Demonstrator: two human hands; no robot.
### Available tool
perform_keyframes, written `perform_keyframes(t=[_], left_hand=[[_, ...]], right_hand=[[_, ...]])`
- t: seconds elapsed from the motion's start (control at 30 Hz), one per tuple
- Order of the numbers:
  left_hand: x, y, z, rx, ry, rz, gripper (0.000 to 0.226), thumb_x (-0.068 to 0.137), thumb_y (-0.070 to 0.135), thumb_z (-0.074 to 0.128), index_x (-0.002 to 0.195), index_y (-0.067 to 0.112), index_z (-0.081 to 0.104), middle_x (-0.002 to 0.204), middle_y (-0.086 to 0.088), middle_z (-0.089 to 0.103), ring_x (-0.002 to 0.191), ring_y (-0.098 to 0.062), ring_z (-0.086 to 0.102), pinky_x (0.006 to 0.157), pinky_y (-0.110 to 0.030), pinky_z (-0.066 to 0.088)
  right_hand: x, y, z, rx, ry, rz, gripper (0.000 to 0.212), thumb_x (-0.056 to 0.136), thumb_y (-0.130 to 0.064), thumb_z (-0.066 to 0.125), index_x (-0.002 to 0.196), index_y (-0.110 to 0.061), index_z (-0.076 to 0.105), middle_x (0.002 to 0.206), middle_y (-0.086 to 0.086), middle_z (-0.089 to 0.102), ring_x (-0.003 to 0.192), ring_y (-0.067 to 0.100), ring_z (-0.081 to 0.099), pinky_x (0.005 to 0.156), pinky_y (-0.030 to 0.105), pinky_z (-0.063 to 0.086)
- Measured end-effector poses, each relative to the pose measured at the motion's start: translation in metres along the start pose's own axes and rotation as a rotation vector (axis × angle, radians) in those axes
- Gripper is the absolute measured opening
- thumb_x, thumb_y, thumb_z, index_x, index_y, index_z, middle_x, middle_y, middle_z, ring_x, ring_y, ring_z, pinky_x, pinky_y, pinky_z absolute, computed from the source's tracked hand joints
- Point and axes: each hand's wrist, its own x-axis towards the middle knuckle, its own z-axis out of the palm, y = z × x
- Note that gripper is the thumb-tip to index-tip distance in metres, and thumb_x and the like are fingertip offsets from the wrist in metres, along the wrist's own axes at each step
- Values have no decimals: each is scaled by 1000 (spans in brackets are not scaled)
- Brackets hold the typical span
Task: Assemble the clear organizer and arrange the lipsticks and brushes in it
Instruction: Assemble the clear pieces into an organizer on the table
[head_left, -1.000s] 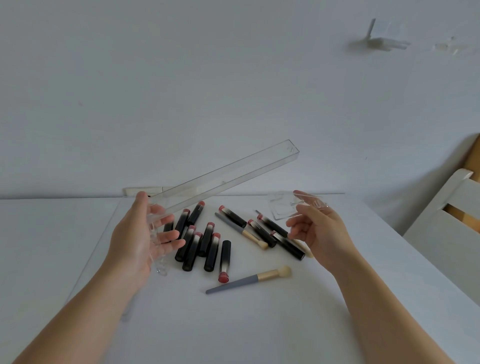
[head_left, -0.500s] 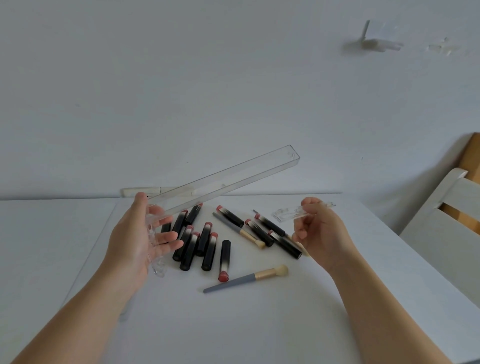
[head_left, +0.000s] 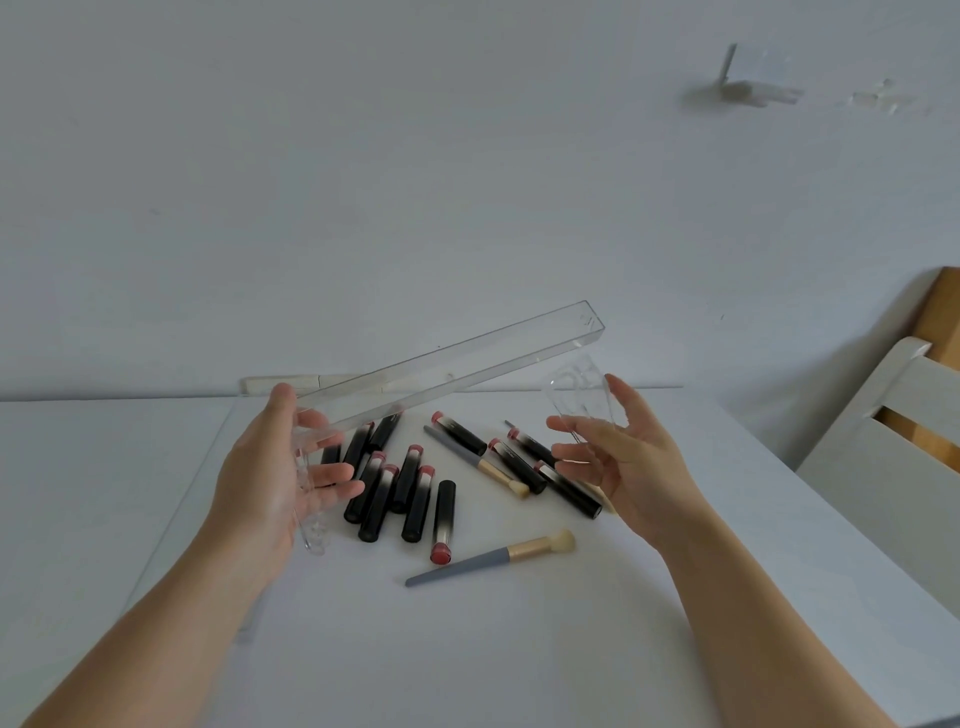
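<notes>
My left hand (head_left: 275, 467) grips one end of a long clear organizer tray (head_left: 467, 364), which slants up to the right above the table. A clear end piece (head_left: 311, 499) sits at that gripped end. My right hand (head_left: 618, 457) holds a small clear end piece (head_left: 582, 400) upright just below the tray's raised far end. Several black lipsticks (head_left: 410, 493) with pink tips lie scattered on the white table (head_left: 493, 649) between my hands. One grey-handled brush (head_left: 488, 558) lies nearest me, and another brush (head_left: 478, 462) lies among the lipsticks.
A white wall rises right behind the table. A white slatted chair (head_left: 893, 431) stands at the right. A pale flat strip (head_left: 291, 383) lies along the table's back edge. Small white fittings (head_left: 748, 88) hang on the wall, upper right.
My right hand has lifted the small clear piece off the table side and turned it upright, bringing it close under the tray's far end. The left hand has kept the tray steady.
</notes>
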Motion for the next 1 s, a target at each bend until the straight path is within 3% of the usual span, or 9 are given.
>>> perform_keyframes(t=[0.1, 0.17, 0.3, 0.4, 0.47, 0.6, 0.7, 0.87, 1.0], left_hand=[[-1, -1, 1, 18, 0, 17, 45, 102, 55, 47, 92, 13, 61, 112, -22, 70, 56, -26, 60, 58, -42, 61], [-1, -2, 1, 30, -3, 31, 45, 102, 54, 47, 93, 13, 61, 111, -22, 70, 55, -26, 60, 57, -41, 61], [0, -4, 2, 69, -26, 69, 44, 101, 54, 49, 93, 13, 63, 109, -19, 72, 53, -25, 62, 60, -42, 62], [0, -7, 3, 101, -44, 89, 43, 101, 54, 49, 91, 15, 65, 105, -15, 73, 51, -24, 63, 58, -41, 62], [0, -8, 3, 117, -48, 105, 44, 101, 55, 49, 90, 15, 65, 104, -13, 72, 51, -23, 63, 57, -40, 61], [1, -10, 2, 127, -46, 120, 45, 100, 55, 47, 91, 14, 64, 106, -15, 72, 52, -24, 63, 59, -42, 62], [1, -11, 3, 143, -47, 134, 45, 101, 55, 46, 91, 15, 64, 107, -15, 72, 52, -23, 64, 59, -42, 63], [0, -11, 3, 159, -69, 151, 50, 90, 61, 48, 93, 14, 64, 109, -14, 71, 53, -23, 64, 66, -49, 64], [-2, -11, 3, 190, -52, 194, 50, 88, 62, 46, 93, 15, 63, 106, -13, 70, 51, -19, 63, 69, -50, 63]], right_hand=[[1, 0, 2, -61, 48, -6, 48, 91, -5, 68, 135, -16, 51, 111, 20, 74, 89, 32, 75, 67, 32, 59], [2, -1, 1, -71, 106, -5, 32, 88, -1, 65, 118, -9, 59, 109, 18, 75, 88, 31, 75, 59, 30, 57], [2, -1, 2, -92, 119, 18, 27, 80, 6, 49, 91, -18, 51, 109, 16, 75, 77, 28, 73, 45, 26, 39], [5, 5, 3, -161, 112, 1, 32, 71, 5, 45, 86, -23, 52, 103, 10, 76, 56, 17, 53, 43, 27, 25], [6, 7, 3, -182, 108, 0, 40, 68, 3, 43, 93, -24, 58, 94, 6, 71, 51, 16, 35, 42, 26, 24], [5, 6, 4, -66, 55, 47, 60, 75, 2, 44, 102, -45, 69, 78, -1, 50, 62, 18, 23, 47, 27, 19], [3, 3, 7, -38, 36, 78, 63, 81, -3, 46, 110, -55, 67, 78, -2, 40, 63, 18, 24, 47, 27, 21], [1, 1, 8, -84, 41, 66, 69, 82, -5, 46, 126, -57, 59, 76, -7, 45, 57, 13, 31, 50, 27, 22], [0, 1, 7, -59, 28, 63, 63, 77, -8, 48, 126, -44, 61, 75, -6, 41, 58, 13, 30, 55, 31, 18]])
